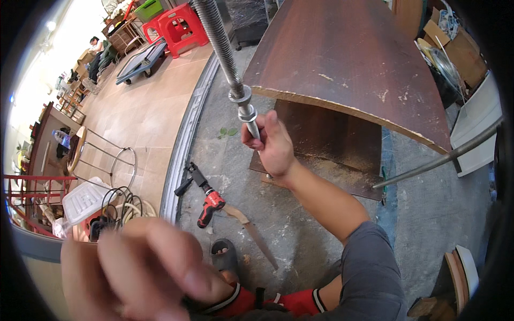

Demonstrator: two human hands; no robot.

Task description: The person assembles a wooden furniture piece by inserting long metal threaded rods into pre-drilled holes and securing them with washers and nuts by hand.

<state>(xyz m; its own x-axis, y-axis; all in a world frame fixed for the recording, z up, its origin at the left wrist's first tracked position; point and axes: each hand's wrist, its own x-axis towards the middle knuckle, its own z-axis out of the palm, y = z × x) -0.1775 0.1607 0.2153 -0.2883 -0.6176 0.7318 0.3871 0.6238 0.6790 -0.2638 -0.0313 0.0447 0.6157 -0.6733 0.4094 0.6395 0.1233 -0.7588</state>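
Note:
In my right hand (273, 142) is the narrow smooth lower end of a ribbed metal rod (220, 45), the fingers wrapped round it and the thumb raised alongside. Two round metal collars sit on the rod just above my grip, and its upper part runs out of view at the top. My left hand (136, 267) looms large and blurred at the lower left, fingers curled; whether it holds anything is hidden. Beyond my right hand stands a large dark brown wooden board (342, 59) with a rough, pale lower edge. Another dark board (332, 134) lies beneath it, strewn with sawdust.
On the grey floor lie a red and black power tool (211, 206) and a handsaw (259, 243). A metal pipe (439, 163) slants in from the right. At left are a metal floor track (182, 144), a stool (80, 150), a trolley (142, 61) and red plastic stools (179, 29). A person (96, 56) sits far off.

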